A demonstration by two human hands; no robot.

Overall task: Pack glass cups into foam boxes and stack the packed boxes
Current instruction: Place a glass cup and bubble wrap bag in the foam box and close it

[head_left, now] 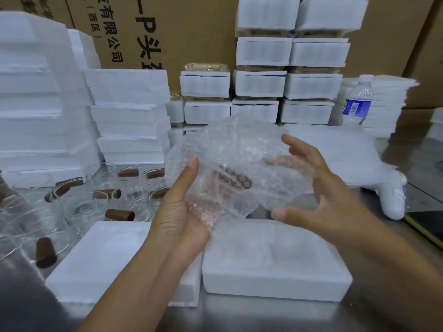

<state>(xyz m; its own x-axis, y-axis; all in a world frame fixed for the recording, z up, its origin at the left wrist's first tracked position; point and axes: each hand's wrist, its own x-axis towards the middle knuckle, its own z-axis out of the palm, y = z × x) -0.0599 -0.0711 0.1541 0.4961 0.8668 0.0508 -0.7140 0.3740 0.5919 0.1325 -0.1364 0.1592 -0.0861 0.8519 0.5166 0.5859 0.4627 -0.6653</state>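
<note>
Left hand (177, 216) grips bubble-wrapped cup (230, 168) | right hand (318, 188) half-open, fingers (294, 143) curled round it

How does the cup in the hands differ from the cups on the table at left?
The wrapped cup is covered in bubble wrap; the bare cups are uncovered. The left hand and right hand hold the wrapped cup above a foam box; the bare cups sit on the table. The wrapped cup's brown handle shows dimly; the bare cups' handles show plainly. Both have brown handles.
</note>
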